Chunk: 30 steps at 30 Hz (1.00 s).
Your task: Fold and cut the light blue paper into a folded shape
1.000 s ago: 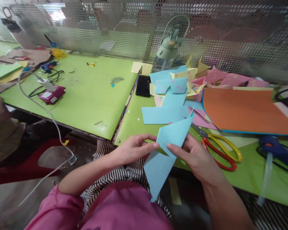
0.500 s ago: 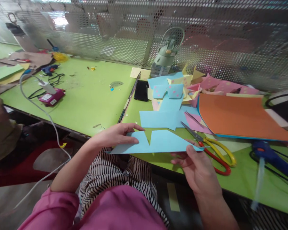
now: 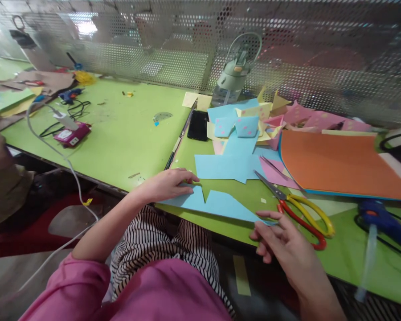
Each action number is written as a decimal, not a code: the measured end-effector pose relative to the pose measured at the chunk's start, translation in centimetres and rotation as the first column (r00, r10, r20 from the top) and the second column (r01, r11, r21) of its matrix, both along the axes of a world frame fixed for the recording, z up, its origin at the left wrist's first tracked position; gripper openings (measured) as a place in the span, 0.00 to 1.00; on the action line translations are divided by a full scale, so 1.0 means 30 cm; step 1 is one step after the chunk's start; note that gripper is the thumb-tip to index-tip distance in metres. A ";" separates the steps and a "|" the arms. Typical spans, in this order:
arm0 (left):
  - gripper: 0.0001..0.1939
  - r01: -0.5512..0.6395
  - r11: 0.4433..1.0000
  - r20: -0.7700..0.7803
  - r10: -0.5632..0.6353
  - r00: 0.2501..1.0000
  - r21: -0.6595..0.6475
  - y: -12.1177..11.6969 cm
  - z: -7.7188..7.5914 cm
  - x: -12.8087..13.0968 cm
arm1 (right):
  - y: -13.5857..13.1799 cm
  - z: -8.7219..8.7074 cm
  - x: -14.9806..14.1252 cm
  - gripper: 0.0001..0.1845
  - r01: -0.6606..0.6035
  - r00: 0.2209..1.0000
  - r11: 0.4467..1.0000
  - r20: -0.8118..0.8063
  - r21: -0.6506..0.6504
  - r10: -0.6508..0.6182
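A light blue sheet of craft paper [image 3: 225,203] with a V-shaped notch in its far edge lies low over the near table edge. My left hand [image 3: 169,183] holds its left end, thumb on top and fingers reaching past the far edge. At the tapered right end, my right hand [image 3: 284,236] pinches the tip between thumb and fingers; that tip curls up slightly. Scissors [image 3: 280,194] with one yellow and one red handle lie open just beyond my right hand. Another blue paper piece [image 3: 217,167] is flat behind the notched sheet.
Polka-dotted paper pieces [image 3: 247,126] pile near a phone [image 3: 198,125] and a bottle [image 3: 232,78]. Orange sheets [image 3: 334,162] lie right, beside a blue glue gun [image 3: 384,223] at the edge. A white cable [image 3: 75,174] hangs left from a pink power adapter [image 3: 72,134].
The notched blue sheet has come down toward the table, its right end dropping most. My right hand has moved down and right with the tip; my left hand has barely shifted.
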<state>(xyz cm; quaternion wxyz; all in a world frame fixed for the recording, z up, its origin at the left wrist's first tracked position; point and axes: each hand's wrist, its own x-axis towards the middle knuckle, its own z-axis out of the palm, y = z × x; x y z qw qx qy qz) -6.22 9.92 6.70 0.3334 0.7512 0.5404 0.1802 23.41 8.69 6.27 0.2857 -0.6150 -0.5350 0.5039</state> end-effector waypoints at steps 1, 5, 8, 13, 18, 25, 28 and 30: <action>0.16 0.000 0.999 -0.013 0.000 1.000 0.041 -0.006 -0.003 0.001 | -0.003 0.001 0.006 0.32 -0.012 0.999 1.000 0.037 -0.004 0.012; 0.18 -0.060 0.972 -0.070 0.078 0.994 0.225 -0.064 0.004 0.004 | -0.026 -0.001 0.019 0.28 -0.042 0.980 0.996 0.197 0.076 0.027; 0.20 -0.065 0.975 -0.094 0.087 0.992 0.215 -0.133 0.017 -0.001 | -0.038 -0.019 0.032 0.26 -0.093 0.956 0.981 0.291 0.172 0.040; 0.21 -0.122 0.958 -0.205 0.177 0.963 0.258 -0.228 0.001 -0.024 | -0.014 -0.057 0.071 0.25 -0.205 0.871 0.934 0.491 0.293 0.038; 0.22 -0.278 0.925 -0.226 0.338 0.913 0.260 -0.271 -0.027 -0.043 | 0.024 -0.064 0.090 0.27 -0.276 0.772 0.925 0.633 0.262 0.051; 0.12 -0.334 0.911 -0.156 0.376 0.913 0.243 -0.295 -0.051 -0.050 | 0.032 -0.071 0.095 0.26 -0.321 0.757 0.907 0.650 0.272 0.073; 0.09 -0.323 0.915 -0.149 0.364 0.920 0.240 -0.297 -0.058 -0.051 | 0.020 -0.072 0.091 0.24 -0.309 0.771 0.894 0.636 0.324 0.036; 0.09 -0.320 0.913 -0.149 0.363 0.920 0.254 -0.296 -0.062 -0.052 | 0.013 -0.072 0.088 0.23 -0.301 0.776 0.896 0.630 0.326 0.031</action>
